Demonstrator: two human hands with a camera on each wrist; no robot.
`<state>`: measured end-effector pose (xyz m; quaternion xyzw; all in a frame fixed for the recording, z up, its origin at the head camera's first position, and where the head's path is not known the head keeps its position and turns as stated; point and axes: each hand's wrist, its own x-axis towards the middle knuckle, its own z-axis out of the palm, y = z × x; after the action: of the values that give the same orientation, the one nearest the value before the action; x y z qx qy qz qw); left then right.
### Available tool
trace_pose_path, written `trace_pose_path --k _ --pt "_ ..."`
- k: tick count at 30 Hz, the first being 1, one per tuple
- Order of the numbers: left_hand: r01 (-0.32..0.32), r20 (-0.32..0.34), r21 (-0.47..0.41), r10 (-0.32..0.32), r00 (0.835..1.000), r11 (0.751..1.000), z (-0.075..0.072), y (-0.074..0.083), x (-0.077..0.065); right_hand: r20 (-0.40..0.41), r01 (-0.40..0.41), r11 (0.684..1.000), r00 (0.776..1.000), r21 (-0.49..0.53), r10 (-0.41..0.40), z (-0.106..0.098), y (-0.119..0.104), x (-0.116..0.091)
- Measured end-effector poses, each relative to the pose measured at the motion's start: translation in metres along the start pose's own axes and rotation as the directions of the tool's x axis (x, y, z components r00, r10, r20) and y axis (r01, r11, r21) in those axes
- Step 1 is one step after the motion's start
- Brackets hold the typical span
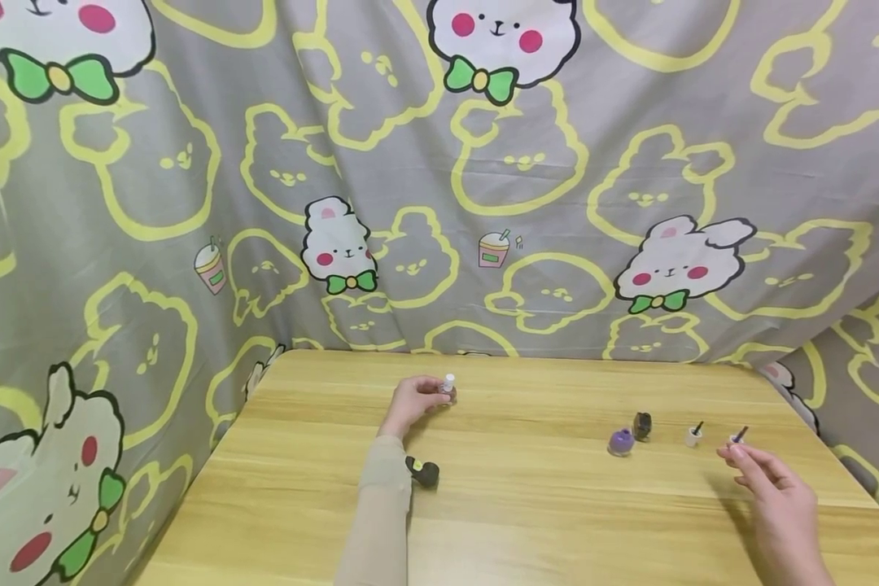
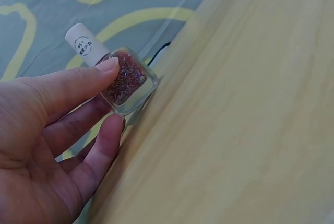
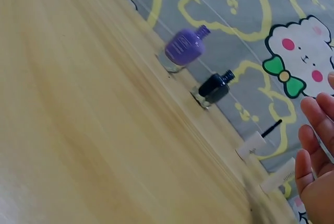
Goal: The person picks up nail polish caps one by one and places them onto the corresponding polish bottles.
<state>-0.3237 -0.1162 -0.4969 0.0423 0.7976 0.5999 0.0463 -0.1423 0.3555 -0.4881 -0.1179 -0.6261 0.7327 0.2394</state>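
Observation:
My left hand [image 1: 415, 400] pinches a small square nail polish bottle [image 2: 128, 78] between thumb and fingers. It is clear glass with dark reddish glitter inside, its white cap [image 2: 86, 44] on. In the head view this bottle is upright at the table's far side. At the right, my right hand [image 1: 780, 496] has loosely bent fingers beside a white brush cap [image 3: 279, 177], with nothing seen between them. That cap stands with its brush upward, partly hidden by the fingers. Another white brush cap [image 1: 693, 437] stands left of it, its dark brush also up.
An uncapped purple nail polish bottle [image 1: 620, 442] and an uncapped black one [image 1: 642, 426] stand close together, left of the brush caps. All rest on a wood-grain table [image 1: 527, 505]. A patterned grey curtain [image 1: 410, 179] hangs behind and around the table.

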Motion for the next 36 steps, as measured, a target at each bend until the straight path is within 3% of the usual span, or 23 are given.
trace_pose_path --k 10,18,25,36 --pt "0.012 0.062 0.014 -0.012 0.998 1.000 -0.005 -0.002 0.004 -0.089 -0.011 0.999 0.996 0.052 0.016 -0.012 0.004 0.009" --pt "0.020 0.057 0.022 -0.021 0.998 1.000 -0.006 -0.003 0.005 -0.151 -0.058 0.994 0.986 0.093 0.072 -0.021 0.009 0.017" --pt "0.027 0.064 0.009 -0.027 0.998 1.000 -0.006 -0.005 0.006 -0.054 -0.155 0.988 0.987 -0.007 0.154 -0.030 0.013 0.024" --pt "-0.007 0.101 -0.008 0.008 0.995 1.000 -0.008 0.004 -0.002 -0.022 -0.241 0.970 0.970 -0.043 0.240 -0.026 0.014 0.042"
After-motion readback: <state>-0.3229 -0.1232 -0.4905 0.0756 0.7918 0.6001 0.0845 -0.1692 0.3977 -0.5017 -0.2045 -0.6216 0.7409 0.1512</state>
